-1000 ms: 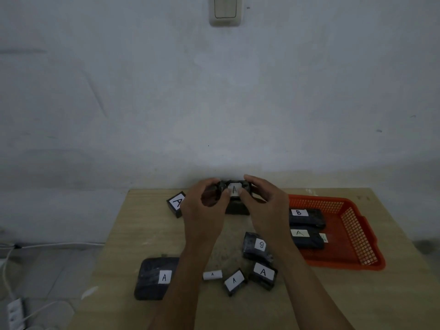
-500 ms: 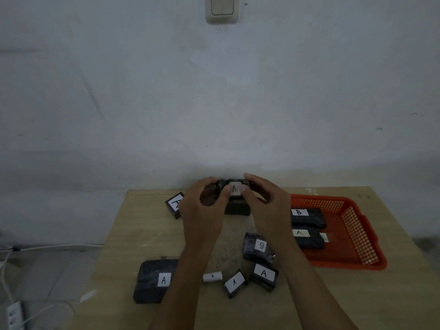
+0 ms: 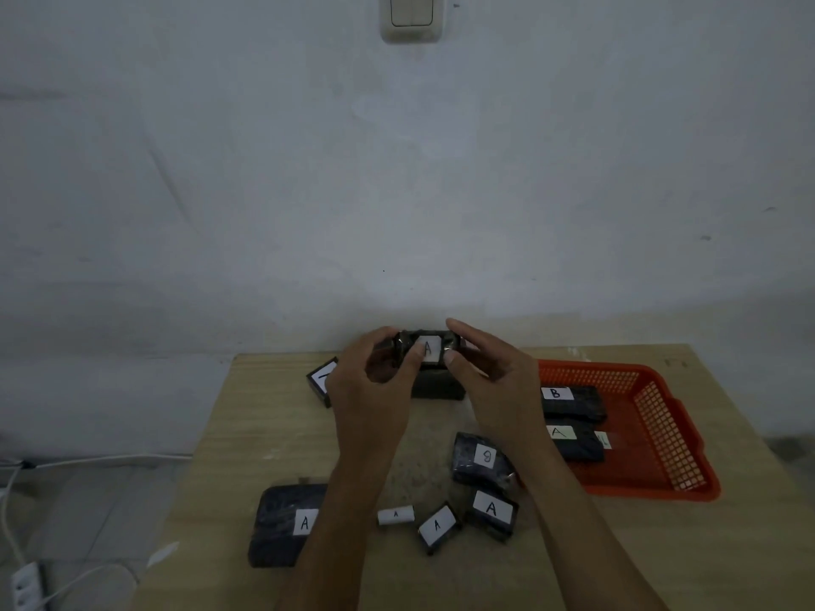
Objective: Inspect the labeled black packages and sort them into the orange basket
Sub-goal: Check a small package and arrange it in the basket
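- Two hands hold one black package point(image 3: 427, 349) up between them, its white "A" label turned toward the camera, most likely so the letter can be read before sorting.
- Far left of the left hand, cables and a power strip point(image 3: 26, 586) lie on the floor beside the surface.
- Below the left forearm sits a large black package point(image 3: 282, 524) marked "A"; another, tilted package point(image 3: 322, 381) rests just left of the left hand.
- Left hand point(image 3: 368, 390): clenched on the held package's left end, thumb at the front by the label, fingers curled behind.
- Under the held package, a dark package point(image 3: 436, 385) lies on the surface, label not visible.
- Right hand point(image 3: 494, 385): grasping the package's right end in the same way, thumb tip touching the label's edge.
- Below the hands lie a small white roll point(image 3: 395, 515), two "A" packages point(image 3: 436, 526) point(image 3: 493, 511) and one that reads "B" upside down point(image 3: 480, 460).
- Right of the right hand, the orange basket point(image 3: 661, 438) already holds a "B" package point(image 3: 573, 401) and an "A" package point(image 3: 575, 441), so sorting looks partly done.
- Wooden surface point(image 3: 661, 557) stands against a plain pale wall point(image 3: 220, 191) with a switch point(image 3: 412, 15) high up; the room is dim.
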